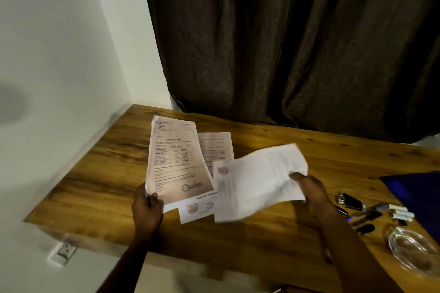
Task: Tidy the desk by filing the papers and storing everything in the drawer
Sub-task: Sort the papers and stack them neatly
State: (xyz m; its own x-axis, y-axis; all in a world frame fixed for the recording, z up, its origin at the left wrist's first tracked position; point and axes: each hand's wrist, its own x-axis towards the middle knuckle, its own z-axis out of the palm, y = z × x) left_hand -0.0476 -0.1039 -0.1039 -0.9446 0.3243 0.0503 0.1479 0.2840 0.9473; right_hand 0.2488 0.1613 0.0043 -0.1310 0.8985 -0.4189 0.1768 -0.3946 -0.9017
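1. Papers come first: our left hand (pixel 147 209) pinches a printed sheet (pixel 177 162) at its lower left corner, thumb on top.
2. Our right hand (pixel 309 190) grips a second, blurred sheet (pixel 259 181) by its right edge, fingers curled round it.
3. A third sheet (pixel 215 147) lies flat on the wooden desk (pixel 95 185), partly under both.
4. At the right we see a blue folder (pixel 419 188), pens (pixel 366 211) and a glass dish (pixel 414 250).

Desk (pixel 95 173) fills lower centre; curtain (pixel 285 43) behind it, wall (pixel 59 54) at frame L. Mid-frame: tall sheet (pixel 175 162) overlaps rear sheet (pixel 215 147) and low sheet (pixel 195 209); loose sheet (pixel 259 181) just R. Far R: pens (pixel 364 211) L of folder (pixel 419 192), glass dish (pixel 412 250) below them (nearest lower-R corner).
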